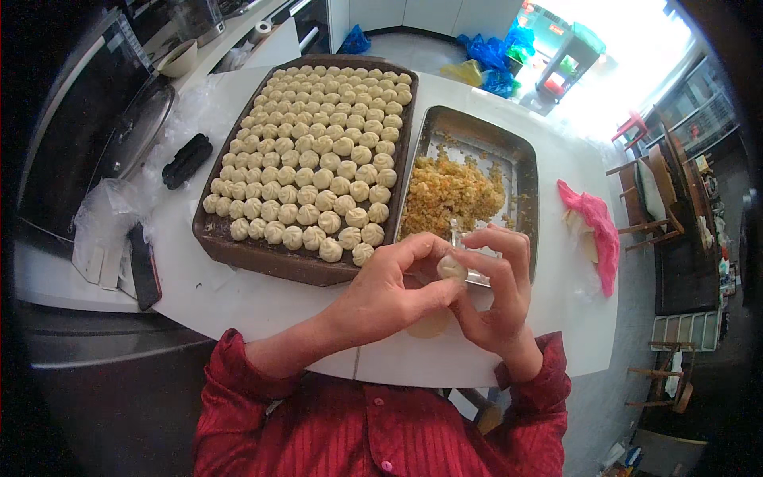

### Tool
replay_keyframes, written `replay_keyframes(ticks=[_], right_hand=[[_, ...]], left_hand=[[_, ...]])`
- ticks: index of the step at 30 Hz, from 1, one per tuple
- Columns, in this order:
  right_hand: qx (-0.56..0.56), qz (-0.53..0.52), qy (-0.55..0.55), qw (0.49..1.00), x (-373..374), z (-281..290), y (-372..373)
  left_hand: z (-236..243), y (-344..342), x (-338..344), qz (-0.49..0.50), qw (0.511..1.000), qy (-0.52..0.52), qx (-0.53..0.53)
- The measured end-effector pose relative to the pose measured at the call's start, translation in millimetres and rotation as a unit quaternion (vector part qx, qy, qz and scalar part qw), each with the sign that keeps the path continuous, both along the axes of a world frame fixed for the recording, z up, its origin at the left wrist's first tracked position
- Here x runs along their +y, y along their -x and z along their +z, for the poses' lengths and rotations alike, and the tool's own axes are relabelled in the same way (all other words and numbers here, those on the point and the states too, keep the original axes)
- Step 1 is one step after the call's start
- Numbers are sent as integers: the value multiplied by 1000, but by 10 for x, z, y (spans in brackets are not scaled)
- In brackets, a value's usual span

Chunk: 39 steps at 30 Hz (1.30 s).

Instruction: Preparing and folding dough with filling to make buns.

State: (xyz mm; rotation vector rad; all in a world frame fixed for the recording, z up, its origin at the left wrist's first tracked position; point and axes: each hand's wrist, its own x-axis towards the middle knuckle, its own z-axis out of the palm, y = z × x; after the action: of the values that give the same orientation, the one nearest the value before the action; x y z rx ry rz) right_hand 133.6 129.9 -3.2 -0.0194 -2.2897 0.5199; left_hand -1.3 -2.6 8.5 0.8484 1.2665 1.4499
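Two bare hands meet above a white kitchen table (230, 318), pinching a small pleated dumpling (451, 268) between them. The left hand (381, 290) grasps it with thumb and curled fingers, while the right hand (502, 298) closes its fingertips on the dumpling's other side. The person at work wears a red striped shirt (334, 429), cuffs pushed back from the wrists. Just beyond the hands, a steel tray (520, 171) bears a mound of crumbly orange-and-yellow filling (449, 195). Beside it to the left stands a large brown tray (278, 269), covered in close rows of pale, twisted-top dumplings (322, 145). A pale round piece (429, 324) lies on the tabletop below the fingers. A bright pink bag (596, 226) rests near the table's right edge; from here, a long black object (187, 161) shows beside the brown tray, near crumpled clear plastic (107, 215).
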Motion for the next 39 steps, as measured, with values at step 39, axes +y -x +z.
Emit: replay_keyframes(ticks=[39], right_hand=[[-7,-16,19,1000,-47,37,4]], left_hand=[[-78,-2,27,21,998,-12,-64]])
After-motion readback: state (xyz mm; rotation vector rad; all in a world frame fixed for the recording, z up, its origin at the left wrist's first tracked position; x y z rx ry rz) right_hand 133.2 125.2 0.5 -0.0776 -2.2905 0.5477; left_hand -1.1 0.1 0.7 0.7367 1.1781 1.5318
